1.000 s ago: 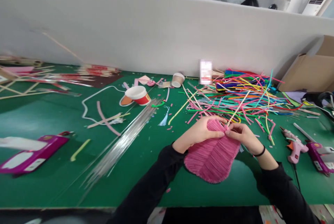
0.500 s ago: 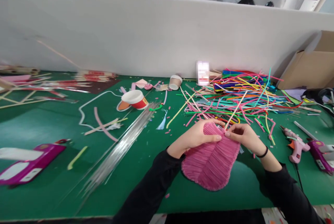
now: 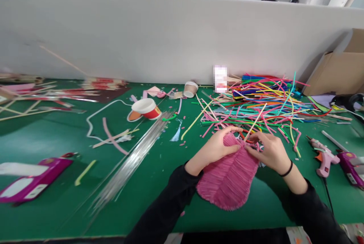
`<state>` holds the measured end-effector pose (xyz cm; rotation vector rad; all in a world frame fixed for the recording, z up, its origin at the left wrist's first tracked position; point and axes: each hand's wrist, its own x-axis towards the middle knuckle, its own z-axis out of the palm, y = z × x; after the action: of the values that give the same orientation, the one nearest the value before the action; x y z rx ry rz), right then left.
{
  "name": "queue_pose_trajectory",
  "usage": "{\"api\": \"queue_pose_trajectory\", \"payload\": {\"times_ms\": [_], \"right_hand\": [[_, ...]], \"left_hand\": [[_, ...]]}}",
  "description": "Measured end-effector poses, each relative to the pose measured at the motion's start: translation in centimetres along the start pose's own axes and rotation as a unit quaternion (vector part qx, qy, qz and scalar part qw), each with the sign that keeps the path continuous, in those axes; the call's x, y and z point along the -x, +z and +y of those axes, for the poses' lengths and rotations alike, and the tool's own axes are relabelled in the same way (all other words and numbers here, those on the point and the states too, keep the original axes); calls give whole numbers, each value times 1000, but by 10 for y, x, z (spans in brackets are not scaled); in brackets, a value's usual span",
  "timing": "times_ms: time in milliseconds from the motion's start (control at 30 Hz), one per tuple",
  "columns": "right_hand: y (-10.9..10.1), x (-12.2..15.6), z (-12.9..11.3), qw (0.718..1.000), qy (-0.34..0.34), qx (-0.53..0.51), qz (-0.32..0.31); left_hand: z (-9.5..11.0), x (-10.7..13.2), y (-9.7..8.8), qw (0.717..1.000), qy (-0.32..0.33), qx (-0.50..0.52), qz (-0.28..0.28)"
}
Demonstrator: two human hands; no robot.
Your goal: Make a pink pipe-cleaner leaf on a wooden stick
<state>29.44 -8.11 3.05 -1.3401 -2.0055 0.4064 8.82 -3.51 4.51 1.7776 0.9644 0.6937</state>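
Observation:
A flat pink piece made of pipe cleaners laid side by side (image 3: pixel 229 181) hangs over the green table, broad and rounded at the bottom, with a seam down its middle. My left hand (image 3: pixel 217 147) grips its upper left edge, thumb on the front face. At the upper right edge my right hand (image 3: pixel 269 151) closes on the piece, its thumb near the seam's top. From between the hands a thin pale wooden stick (image 3: pixel 256 122) slants up to the right. The fingers behind the piece are hidden.
Beyond my hands lies a pile of coloured pipe cleaners (image 3: pixel 267 96). A pink glue gun (image 3: pixel 324 157) lies at right. Left are a wire bundle (image 3: pixel 136 157), a paper cup (image 3: pixel 147 108) and a purple tool (image 3: pixel 40 177). A white partition (image 3: pixel 142 39) stands behind.
My right hand has turned and shifted, its fingers now folding further over the upper right edge of the pink piece. The left hand keeps its hold.

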Motion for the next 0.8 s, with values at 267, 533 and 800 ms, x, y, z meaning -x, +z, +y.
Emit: {"api": "queue_pose_trajectory", "payload": {"times_ms": [267,533,800], "right_hand": [[6,2,-6,998,-45,22,-30],[11,4,-1,998,-40,32,-40],[5,0,-2,995,-18,-70,-63]], "left_hand": [[2,0,10,1000,1,-7,20],[0,1,11,1000,6,-14,-6],[-7,1,9,1000,1,1,-30]]}}
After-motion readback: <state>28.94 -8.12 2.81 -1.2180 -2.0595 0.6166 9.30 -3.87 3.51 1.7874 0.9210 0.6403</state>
